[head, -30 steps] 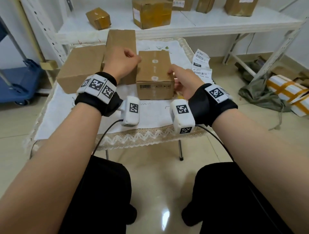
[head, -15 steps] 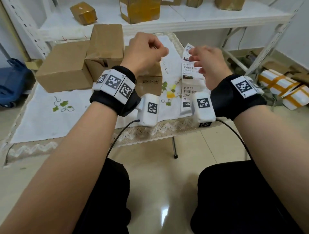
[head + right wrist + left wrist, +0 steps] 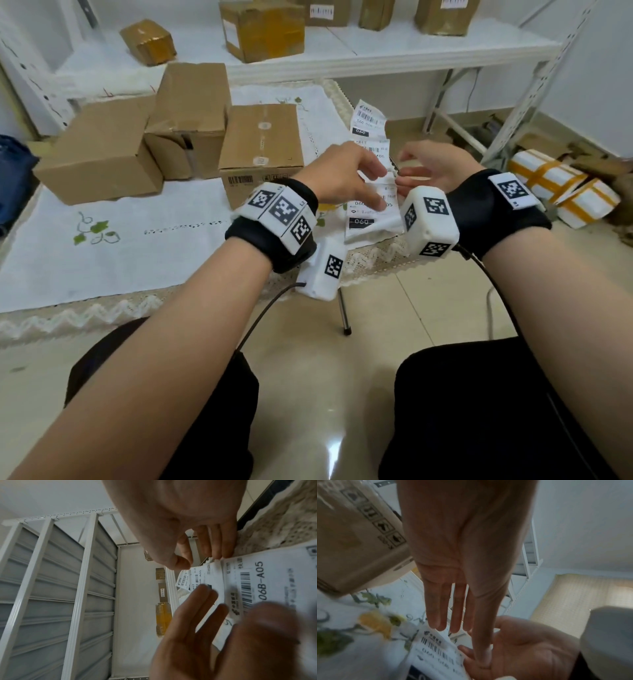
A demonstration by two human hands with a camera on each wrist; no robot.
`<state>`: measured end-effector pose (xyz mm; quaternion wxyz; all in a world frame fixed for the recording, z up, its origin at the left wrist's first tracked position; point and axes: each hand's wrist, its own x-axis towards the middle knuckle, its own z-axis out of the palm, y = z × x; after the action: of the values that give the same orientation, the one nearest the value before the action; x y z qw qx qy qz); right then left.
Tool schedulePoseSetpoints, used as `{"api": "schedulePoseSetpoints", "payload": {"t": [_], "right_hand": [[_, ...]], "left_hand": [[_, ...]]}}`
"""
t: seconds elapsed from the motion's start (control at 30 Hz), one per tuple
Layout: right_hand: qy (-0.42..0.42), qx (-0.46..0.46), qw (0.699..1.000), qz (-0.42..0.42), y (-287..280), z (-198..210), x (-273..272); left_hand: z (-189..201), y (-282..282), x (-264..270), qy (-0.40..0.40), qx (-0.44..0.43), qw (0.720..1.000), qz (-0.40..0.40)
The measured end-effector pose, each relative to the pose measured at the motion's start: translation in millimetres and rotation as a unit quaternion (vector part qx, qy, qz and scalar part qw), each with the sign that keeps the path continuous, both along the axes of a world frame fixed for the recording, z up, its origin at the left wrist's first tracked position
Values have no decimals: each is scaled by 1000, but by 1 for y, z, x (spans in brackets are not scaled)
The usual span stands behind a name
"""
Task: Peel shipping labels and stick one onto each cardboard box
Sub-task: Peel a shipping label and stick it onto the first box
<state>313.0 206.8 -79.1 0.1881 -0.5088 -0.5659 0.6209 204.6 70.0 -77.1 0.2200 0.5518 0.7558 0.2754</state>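
Three plain cardboard boxes stand on the white cloth: a left box, a middle box and a right box. A strip of white shipping labels runs along the table's right edge. My right hand pinches the strip's top edge between thumb and fingers. My left hand hovers over the nearest label, fingers straight. Its thumb tip touches the label's edge beside the right fingers.
A white shelf behind the table carries several taped boxes. White parcels with orange tape lie on the floor at the right. The lace-edged tablecloth overhangs the table's near edge. Something blue stands at the far left.
A second ago both hands were on the right box. The right hand then lifted the label strip, and now both hands meet at the strip, lower and nearer the table's right edge.
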Motion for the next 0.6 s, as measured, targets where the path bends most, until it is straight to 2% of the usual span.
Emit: {"api": "schedulePoseSetpoints", "payload": {"t": [0.1, 0.27, 0.43, 0.6], "right_hand": [[8, -11, 1000, 21, 0, -1, 0], [0, 6, 999, 37, -4, 0, -4], [10, 10, 999, 48, -9, 1, -10], [62, -18, 996, 65, -16, 1, -12]], "left_hand": [[-7, 6, 6, 52, -50, 997, -34], [-19, 12, 12, 101, -55, 993, -35], [-23, 12, 12, 143, -11, 990, 9], [-21, 6, 7, 116, 44, 991, 39]]}}
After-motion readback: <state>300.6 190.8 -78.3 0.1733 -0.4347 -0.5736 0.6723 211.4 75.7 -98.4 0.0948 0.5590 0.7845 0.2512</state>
